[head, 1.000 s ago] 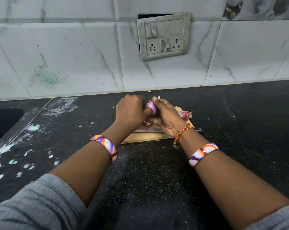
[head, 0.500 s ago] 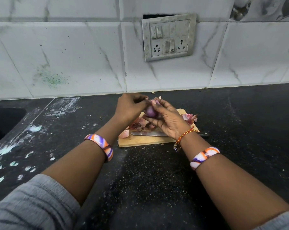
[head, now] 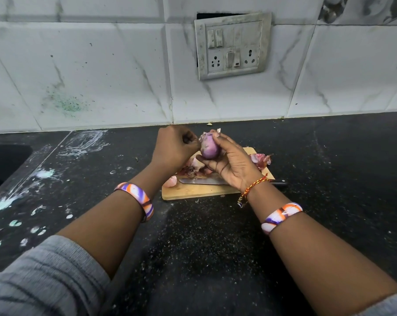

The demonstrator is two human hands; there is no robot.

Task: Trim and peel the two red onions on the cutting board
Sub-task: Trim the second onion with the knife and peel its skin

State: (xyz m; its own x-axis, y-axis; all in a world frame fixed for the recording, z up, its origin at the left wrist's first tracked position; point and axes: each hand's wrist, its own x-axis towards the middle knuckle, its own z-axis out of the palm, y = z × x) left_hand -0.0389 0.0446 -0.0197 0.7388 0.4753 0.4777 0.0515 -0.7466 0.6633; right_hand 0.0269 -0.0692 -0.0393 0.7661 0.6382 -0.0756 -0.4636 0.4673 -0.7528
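Onion (head: pixel 209 148) lifted higher, left hand (head: pixel 173 148) withdrawn slightly

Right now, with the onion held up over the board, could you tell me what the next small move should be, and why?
Probably pull the left hand away to strip the skin it pinches. The right hand holds the onion above the cutting board, a loose flap of skin remains at its top left, and the knife lies unused on the board.

Black speckled countertop (head: pixel 204 247) (pale smears at left) under a wooden cutting board (head: pixel 199 192).
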